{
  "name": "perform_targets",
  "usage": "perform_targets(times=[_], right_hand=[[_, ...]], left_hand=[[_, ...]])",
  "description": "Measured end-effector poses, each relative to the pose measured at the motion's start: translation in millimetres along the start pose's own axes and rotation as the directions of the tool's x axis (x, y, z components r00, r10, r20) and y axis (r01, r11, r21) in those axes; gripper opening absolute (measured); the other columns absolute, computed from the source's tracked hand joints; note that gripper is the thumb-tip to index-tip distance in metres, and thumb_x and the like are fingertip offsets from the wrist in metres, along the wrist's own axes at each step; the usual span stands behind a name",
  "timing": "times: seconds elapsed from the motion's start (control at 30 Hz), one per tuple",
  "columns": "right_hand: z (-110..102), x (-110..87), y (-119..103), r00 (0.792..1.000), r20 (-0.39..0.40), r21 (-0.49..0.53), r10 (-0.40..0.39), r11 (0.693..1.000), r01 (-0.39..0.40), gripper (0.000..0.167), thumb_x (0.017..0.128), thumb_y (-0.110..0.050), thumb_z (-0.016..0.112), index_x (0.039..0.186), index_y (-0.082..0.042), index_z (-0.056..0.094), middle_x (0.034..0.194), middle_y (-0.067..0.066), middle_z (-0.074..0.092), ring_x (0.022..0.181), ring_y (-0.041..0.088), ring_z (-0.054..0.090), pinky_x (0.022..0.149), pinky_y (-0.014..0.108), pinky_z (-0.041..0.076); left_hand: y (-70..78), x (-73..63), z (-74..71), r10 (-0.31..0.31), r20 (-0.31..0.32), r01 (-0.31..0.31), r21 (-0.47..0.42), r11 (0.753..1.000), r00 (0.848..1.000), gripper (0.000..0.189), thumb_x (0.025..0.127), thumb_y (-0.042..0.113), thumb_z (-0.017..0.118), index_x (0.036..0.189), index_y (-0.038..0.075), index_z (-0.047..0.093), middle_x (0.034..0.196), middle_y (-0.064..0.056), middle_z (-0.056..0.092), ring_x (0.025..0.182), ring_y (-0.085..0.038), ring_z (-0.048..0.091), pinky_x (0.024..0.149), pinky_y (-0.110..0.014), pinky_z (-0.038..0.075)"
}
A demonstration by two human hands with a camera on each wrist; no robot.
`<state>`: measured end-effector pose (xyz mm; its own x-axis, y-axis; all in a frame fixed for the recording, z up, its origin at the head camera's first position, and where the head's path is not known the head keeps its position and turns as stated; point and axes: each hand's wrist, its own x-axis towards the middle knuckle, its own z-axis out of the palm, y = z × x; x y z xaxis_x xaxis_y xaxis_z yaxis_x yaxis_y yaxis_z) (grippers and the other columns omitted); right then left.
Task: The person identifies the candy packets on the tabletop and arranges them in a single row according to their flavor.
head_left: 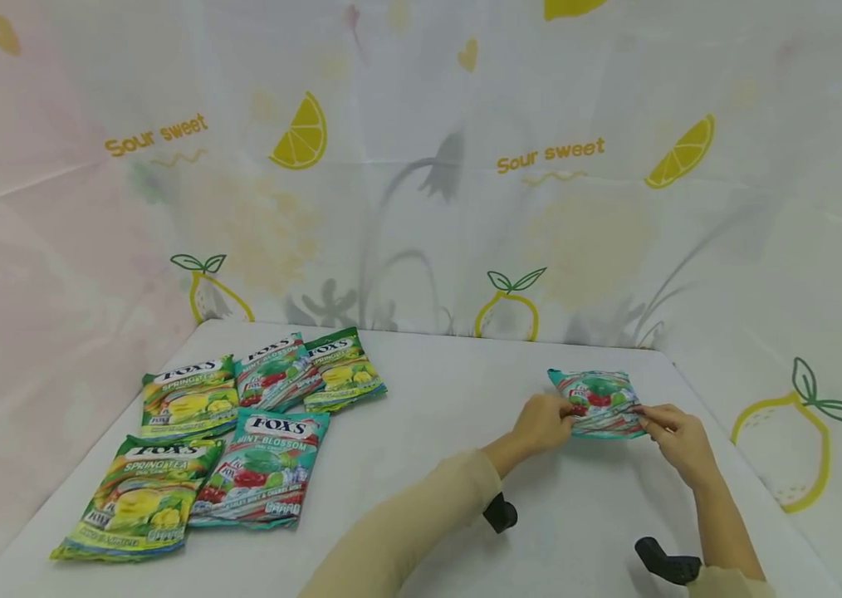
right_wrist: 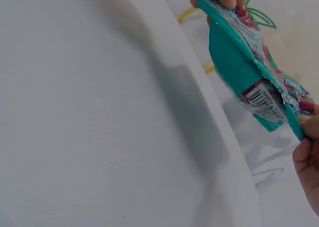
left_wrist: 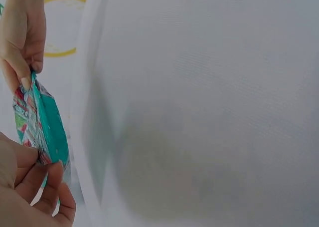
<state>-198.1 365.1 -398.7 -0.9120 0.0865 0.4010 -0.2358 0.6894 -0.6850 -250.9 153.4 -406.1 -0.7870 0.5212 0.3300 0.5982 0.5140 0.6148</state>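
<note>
A teal candy bag (head_left: 600, 403) with cherries printed on its front is held up over the right side of the white table. My left hand (head_left: 543, 423) pinches one lower corner between thumb and fingers. The opposite lower corner is pinched by my right hand (head_left: 678, 440). In the left wrist view the candy bag (left_wrist: 47, 122) stretches between both hands, its teal edge facing the camera. A barcode shows on the underside of the candy bag (right_wrist: 244, 67) in the right wrist view, with its shadow cast on the table below.
On the table's left lie several more bags: yellow-green Spring Tea bags (head_left: 139, 498) and teal Mint Blossom bags (head_left: 264, 469), some overlapping. A lemon-printed cloth (head_left: 391, 208) hangs behind the white table (head_left: 421, 465). Black wrist mounts (head_left: 668, 562) sit by the forearms.
</note>
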Motion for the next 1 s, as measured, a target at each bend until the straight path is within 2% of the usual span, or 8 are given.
perform_targets(times=[0.2,0.37,0.47,0.53,0.6,0.7,0.8,1.0], right_hand=[[-4.2,2.3,6.2,0.999,0.011,-0.027,0.038,0.999,-0.038,0.025,0.086,0.004,0.058,0.107,0.017,0.061,0.084,-0.024,0.055,0.067,-0.005,0.047,0.055,0.018,0.041],[-5.7,4.7,11.4,0.997,0.028,-0.025,0.071,0.997,-0.07,0.027,0.087,0.002,0.057,0.109,0.018,0.06,0.085,-0.021,0.057,0.067,-0.005,0.047,0.056,0.019,0.042],[-6.3,5.8,15.6,0.995,0.023,-0.02,0.099,0.995,-0.098,0.028,0.087,0.003,0.057,0.109,0.019,0.059,0.082,-0.025,0.054,0.066,-0.006,0.047,0.056,0.019,0.042],[-6.8,6.1,18.7,0.992,0.019,-0.018,0.125,0.992,-0.125,0.028,0.087,0.003,0.057,0.109,0.02,0.058,0.079,-0.026,0.053,0.066,-0.006,0.046,0.056,0.019,0.042],[-7.5,6.0,21.7,0.988,0.021,-0.022,0.154,0.988,-0.154,0.029,0.087,0.002,0.057,0.11,0.02,0.057,0.078,-0.027,0.051,0.065,-0.006,0.046,0.055,0.019,0.041],[-8.7,6.7,26.2,0.981,0.025,-0.026,0.193,0.981,-0.192,0.03,0.087,0.001,0.057,0.111,0.02,0.056,0.076,-0.029,0.049,0.064,-0.005,0.046,0.055,0.02,0.041],[-10.5,8.3,29.8,0.976,0.027,-0.032,0.218,0.976,-0.217,0.031,0.087,0.001,0.057,0.112,0.02,0.056,0.076,-0.026,0.051,0.063,-0.004,0.047,0.055,0.02,0.042],[-14.6,12.9,32.1,0.965,0.033,-0.071,0.261,0.963,-0.258,0.032,0.087,0.0,0.055,0.112,0.02,0.055,0.081,0.002,0.064,0.062,-0.001,0.047,0.056,0.021,0.043]], left_hand=[[5.4,8.0,1.5,-0.118,0.021,0.12,-0.119,0.986,0.993,0.018,0.085,0.007,0.062,0.097,-0.002,0.072,0.088,-0.007,0.07,0.075,-0.008,0.06,0.063,-0.013,0.043],[9.6,14.2,3.1,-0.238,0.078,0.249,-0.209,0.946,0.968,0.023,0.086,0.01,0.062,0.103,-0.004,0.069,0.093,-0.008,0.068,0.081,-0.011,0.06,0.066,-0.015,0.045],[12.6,17.0,6.5,-0.32,0.143,0.349,-0.29,0.891,0.937,0.03,0.086,0.013,0.064,0.112,-0.003,0.066,0.099,-0.007,0.067,0.085,-0.01,0.06,0.068,-0.016,0.047],[15.1,18.2,9.2,-0.373,0.192,0.418,-0.333,0.845,0.908,0.036,0.087,0.016,0.066,0.119,0.0,0.063,0.105,-0.006,0.065,0.088,-0.011,0.06,0.068,-0.02,0.048],[17.9,19.6,12.0,-0.43,0.233,0.488,-0.364,0.793,0.872,0.04,0.087,0.019,0.068,0.123,0.004,0.061,0.11,-0.005,0.064,0.091,-0.011,0.059,0.067,-0.023,0.05],[23.3,21.5,13.7,-0.485,0.268,0.555,-0.394,0.733,0.832,0.044,0.085,0.022,0.07,0.126,0.009,0.06,0.117,-0.003,0.062,0.096,-0.014,0.059,0.067,-0.029,0.052],[28.3,23.6,14.9,-0.507,0.273,0.576,-0.426,0.698,0.817,0.044,0.084,0.02,0.071,0.125,0.008,0.061,0.118,-0.004,0.062,0.098,-0.016,0.06,0.069,-0.031,0.053],[35.9,25.3,19.0,-0.517,0.245,0.564,-0.503,0.655,0.82,0.043,0.082,0.013,0.072,0.12,-0.002,0.061,0.114,-0.01,0.063,0.089,-0.022,0.065,0.073,-0.031,0.054]])
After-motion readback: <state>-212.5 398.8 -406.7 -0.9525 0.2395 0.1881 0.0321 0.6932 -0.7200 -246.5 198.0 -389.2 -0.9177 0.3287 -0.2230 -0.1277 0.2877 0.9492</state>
